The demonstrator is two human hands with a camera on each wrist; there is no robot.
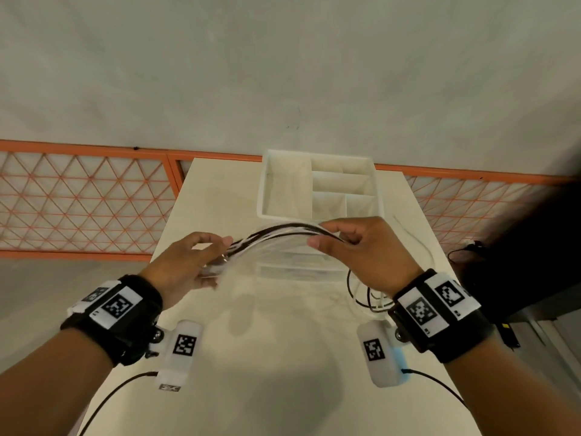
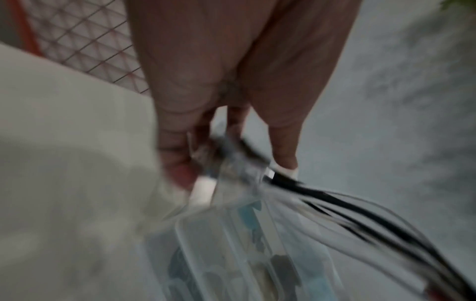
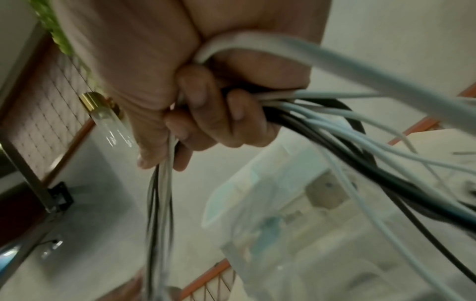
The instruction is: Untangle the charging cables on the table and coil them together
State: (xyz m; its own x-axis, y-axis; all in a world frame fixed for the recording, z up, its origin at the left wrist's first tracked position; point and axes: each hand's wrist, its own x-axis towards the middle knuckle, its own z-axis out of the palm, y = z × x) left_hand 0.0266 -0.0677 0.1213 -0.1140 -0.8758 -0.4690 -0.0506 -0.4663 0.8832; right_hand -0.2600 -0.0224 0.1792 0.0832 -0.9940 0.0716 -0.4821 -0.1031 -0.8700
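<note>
several black and white charging cables (image 1: 276, 234) arc above the counter (image 1: 283, 357), the left hand (image 1: 191, 262) gripping the plug ends, the right hand (image 1: 361, 247) clenched round the bundle. gathering looks done; next, i judge, winding the hanging slack into loops.

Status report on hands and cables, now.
Left hand and right hand both grip the cable bundle, held above the table. Loose loops trail under right wrist. White organizer behind.

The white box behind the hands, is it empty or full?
Empty, as far as shows. The white box has open compartments with bare walls and floors in the head view; nothing lies inside them.
</note>
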